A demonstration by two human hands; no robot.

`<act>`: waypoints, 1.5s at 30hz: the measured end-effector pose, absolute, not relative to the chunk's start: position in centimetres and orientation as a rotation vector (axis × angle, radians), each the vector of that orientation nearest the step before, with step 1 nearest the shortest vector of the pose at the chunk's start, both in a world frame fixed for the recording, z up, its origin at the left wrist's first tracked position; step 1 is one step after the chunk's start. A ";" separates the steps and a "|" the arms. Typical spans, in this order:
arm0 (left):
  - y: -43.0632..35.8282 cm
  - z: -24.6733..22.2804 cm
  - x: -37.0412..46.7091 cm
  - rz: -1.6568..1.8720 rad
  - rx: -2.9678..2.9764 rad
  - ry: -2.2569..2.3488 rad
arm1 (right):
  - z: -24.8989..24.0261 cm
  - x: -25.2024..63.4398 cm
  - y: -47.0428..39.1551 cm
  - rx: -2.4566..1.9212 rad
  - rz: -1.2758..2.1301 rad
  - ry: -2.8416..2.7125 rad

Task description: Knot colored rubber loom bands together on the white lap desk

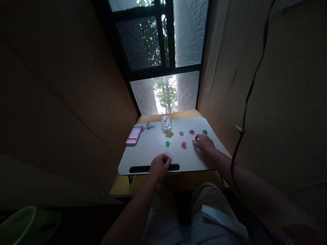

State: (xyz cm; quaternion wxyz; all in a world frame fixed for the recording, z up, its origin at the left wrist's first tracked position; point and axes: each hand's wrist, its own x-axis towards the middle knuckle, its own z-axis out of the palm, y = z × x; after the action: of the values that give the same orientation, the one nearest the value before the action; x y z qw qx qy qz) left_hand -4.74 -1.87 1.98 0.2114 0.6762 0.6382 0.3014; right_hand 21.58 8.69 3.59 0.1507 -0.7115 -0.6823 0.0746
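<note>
My left hand (160, 165) is closed in a pinch above the front edge of the white lap table (150, 153). A faint see-through patch, perhaps clear plastic, shows by its fingertips; what they hold cannot be made out. Over the table's right side is my right hand (203, 142), fingers bent, with a gap between thumb and forefinger and nothing visible in it. Close by lie small heaps of coloured loops: teal (205, 131), purple (191, 131) and pink (184, 144). Farther left are a green heap (168, 143), a yellow heap (169, 134) and a dark ring (181, 133).
A clear jar (167, 124) stands at the back of the table. Red and green loops (149, 126) lie at the back left, near a blurred flat item (134, 135). A black slot (139, 169) runs along the front. A dark cable (247, 98) hangs at right.
</note>
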 end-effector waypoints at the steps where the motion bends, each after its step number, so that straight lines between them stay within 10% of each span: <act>1: -1.9 1.9 -4.8 0.847 1.873 1.764 | 3.4 21.4 8.5 -2.054 0.193 -1.966; 9: -1.9 1.7 -4.9 0.897 1.834 1.738 | 1.7 20.7 5.3 -1.812 -0.211 -1.866; 15: -0.9 1.7 -5.0 0.929 1.724 1.715 | 1.8 16.5 1.3 -1.263 0.257 -2.379; 45: 16.6 1.9 -8.8 0.563 2.140 2.285 | 1.5 14.1 1.8 -1.555 0.263 -2.331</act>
State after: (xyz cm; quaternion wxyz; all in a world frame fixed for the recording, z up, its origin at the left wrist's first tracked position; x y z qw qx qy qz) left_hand -8.77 16.61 1.92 -0.0196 0.6727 0.7182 0.1771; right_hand 14.07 1.84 1.48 0.1631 -0.5451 -0.8172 0.0923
